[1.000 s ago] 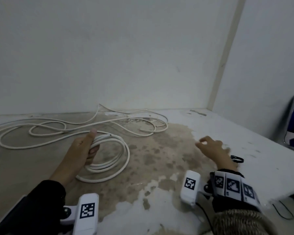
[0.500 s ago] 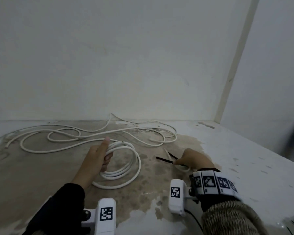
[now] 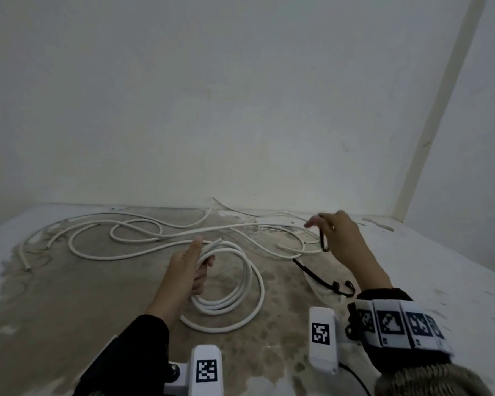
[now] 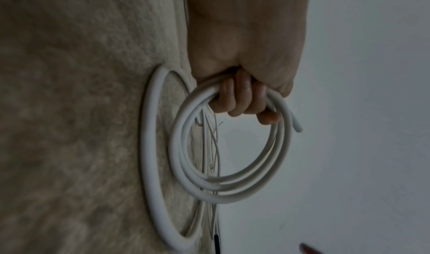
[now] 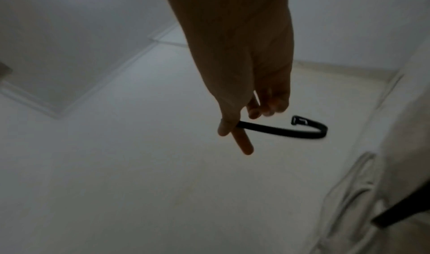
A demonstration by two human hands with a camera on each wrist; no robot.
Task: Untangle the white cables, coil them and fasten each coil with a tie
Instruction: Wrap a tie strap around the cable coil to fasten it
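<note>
My left hand (image 3: 193,264) grips a coil of white cable (image 3: 235,298), thumb up, its lower loops resting on the stained floor. In the left wrist view my fingers (image 4: 244,99) curl round the coil (image 4: 232,184), whose cut end (image 4: 296,127) sticks out. My right hand (image 3: 330,232) is raised to the right of the coil and pinches a black tie (image 3: 324,242). The right wrist view shows the tie (image 5: 286,130) bent into a hook with its buckle end free. A second white cable (image 3: 132,238) lies in loose loops farther back.
More black ties (image 3: 323,281) lie on a pale scrap on the floor just below my right hand. The wall (image 3: 240,110) rises close behind the cables, with a corner (image 3: 429,132) at the right. Thin wires (image 3: 269,217) run along the wall's foot.
My right hand reached to the floor at the right, picked up a black tie and has lifted it up and forward. My left hand has kept hold of the coil.
</note>
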